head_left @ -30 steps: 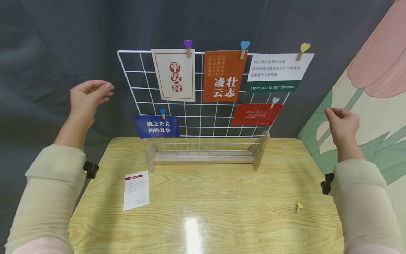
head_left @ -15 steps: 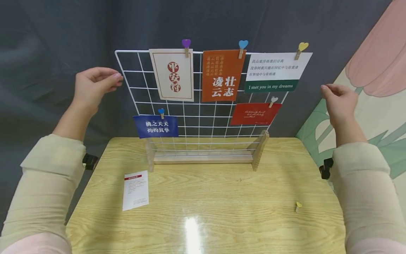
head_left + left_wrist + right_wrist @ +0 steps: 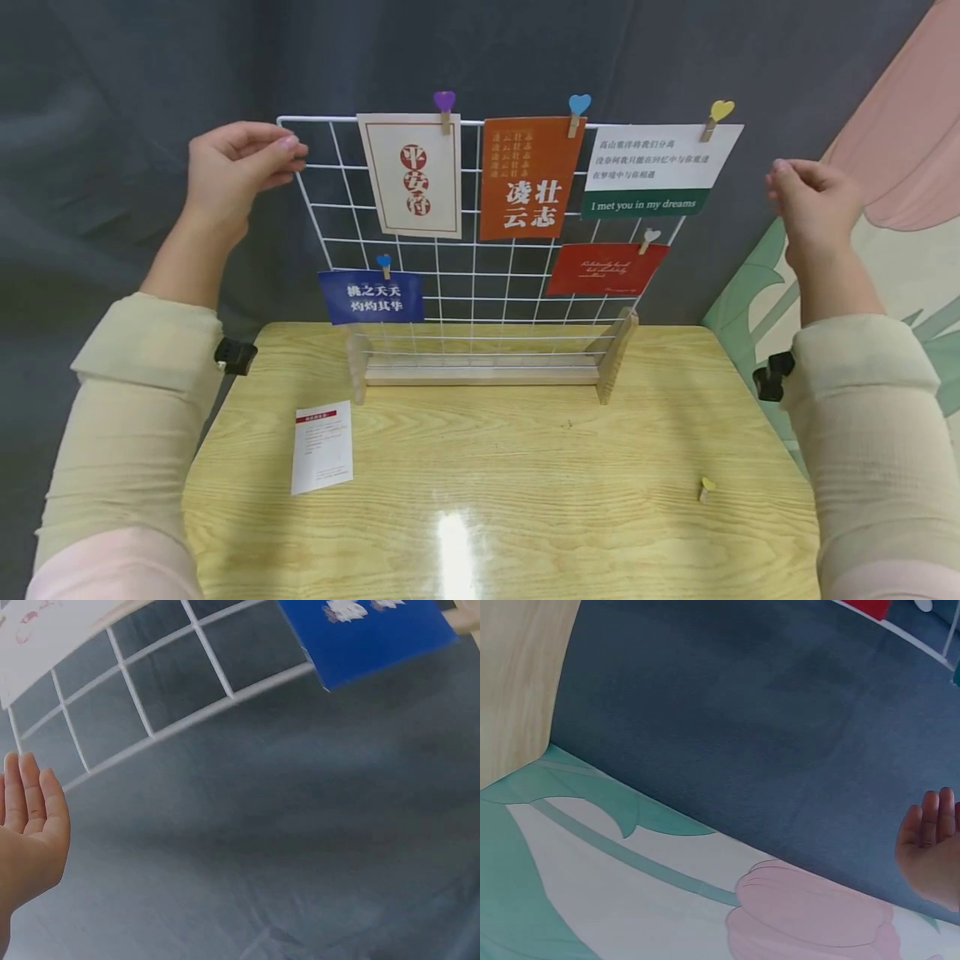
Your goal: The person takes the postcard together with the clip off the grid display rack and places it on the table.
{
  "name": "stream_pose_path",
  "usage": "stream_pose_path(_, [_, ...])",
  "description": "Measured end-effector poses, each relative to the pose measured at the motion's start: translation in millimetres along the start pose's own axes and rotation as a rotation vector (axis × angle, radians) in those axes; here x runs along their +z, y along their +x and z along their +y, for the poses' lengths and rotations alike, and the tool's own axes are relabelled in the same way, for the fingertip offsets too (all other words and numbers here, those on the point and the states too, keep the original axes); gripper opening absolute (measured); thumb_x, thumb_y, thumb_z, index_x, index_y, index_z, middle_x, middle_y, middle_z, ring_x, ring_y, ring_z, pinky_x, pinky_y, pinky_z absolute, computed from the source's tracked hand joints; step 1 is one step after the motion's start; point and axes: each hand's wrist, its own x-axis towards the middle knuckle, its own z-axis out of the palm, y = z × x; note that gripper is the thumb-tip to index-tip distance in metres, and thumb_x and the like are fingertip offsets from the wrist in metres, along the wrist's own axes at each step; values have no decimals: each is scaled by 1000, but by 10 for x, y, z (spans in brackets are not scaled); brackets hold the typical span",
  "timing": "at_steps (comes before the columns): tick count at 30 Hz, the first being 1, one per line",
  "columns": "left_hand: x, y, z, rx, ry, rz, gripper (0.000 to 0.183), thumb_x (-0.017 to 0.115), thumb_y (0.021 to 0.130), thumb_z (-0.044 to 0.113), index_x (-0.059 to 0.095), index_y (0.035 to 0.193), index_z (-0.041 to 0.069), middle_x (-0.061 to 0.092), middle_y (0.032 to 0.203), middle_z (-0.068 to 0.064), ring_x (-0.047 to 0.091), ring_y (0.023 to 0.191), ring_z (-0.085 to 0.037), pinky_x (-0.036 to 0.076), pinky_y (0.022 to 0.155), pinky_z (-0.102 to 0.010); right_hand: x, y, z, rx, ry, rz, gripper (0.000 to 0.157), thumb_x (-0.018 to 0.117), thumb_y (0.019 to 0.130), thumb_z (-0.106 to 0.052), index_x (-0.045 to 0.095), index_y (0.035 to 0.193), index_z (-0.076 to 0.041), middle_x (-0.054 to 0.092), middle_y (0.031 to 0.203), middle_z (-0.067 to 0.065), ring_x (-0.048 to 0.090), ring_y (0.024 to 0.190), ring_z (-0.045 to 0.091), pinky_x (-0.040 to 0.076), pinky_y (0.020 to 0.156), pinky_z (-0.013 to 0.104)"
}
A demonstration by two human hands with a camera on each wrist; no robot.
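Note:
My left hand (image 3: pixel 234 175), its fingers relaxed and holding nothing, is raised at the upper left corner of a white wire grid (image 3: pixel 341 179); its fingertips overlap the side bar in the head view. In the left wrist view its fingers (image 3: pixel 34 795) look nearly straight. To the right of the grid my right hand (image 3: pixel 819 204) is raised and apart from it, loosely bent and without anything in it. Clothespins with coloured hearts hold a cream card (image 3: pixel 412 179), an orange card (image 3: pixel 528 175), a white-and-green card (image 3: pixel 652 179), a blue card (image 3: pixel 375 298) and a red card (image 3: pixel 606 271) on the grid.
The grid stands in a wooden base (image 3: pixel 480 377) at the back of the wood-grain table (image 3: pixel 525 467). A printed white card (image 3: pixel 324 450) lies at the left, a yellow heart clothespin (image 3: pixel 705 489) at the right. A dark curtain (image 3: pixel 525 50) hangs behind.
Both hands have risen. The left has also moved right to the grid's upper corner. Cards, clothespins and grid have stayed in place.

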Motion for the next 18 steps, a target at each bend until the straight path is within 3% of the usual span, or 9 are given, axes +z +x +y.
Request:
stream_pose_path(7, [265, 48, 12, 16, 26, -70, 9, 67, 73, 3, 65, 81, -1, 64, 75, -7, 60, 68, -17, 50, 63, -20, 132, 22, -92, 25, 25, -35, 16, 72, 69, -11, 65, 81, -5, 62, 70, 1, 53, 61, 9, 43, 52, 14])
stream_pose_path(18, [592, 79, 43, 30, 56, -147, 7, 67, 73, 4, 65, 79, 0, 64, 75, -8, 59, 68, -19, 50, 66, -22, 306, 24, -243, -28, -11, -76, 18, 72, 69, -13, 66, 84, -4, 61, 77, 1, 54, 68, 10, 44, 56, 15])
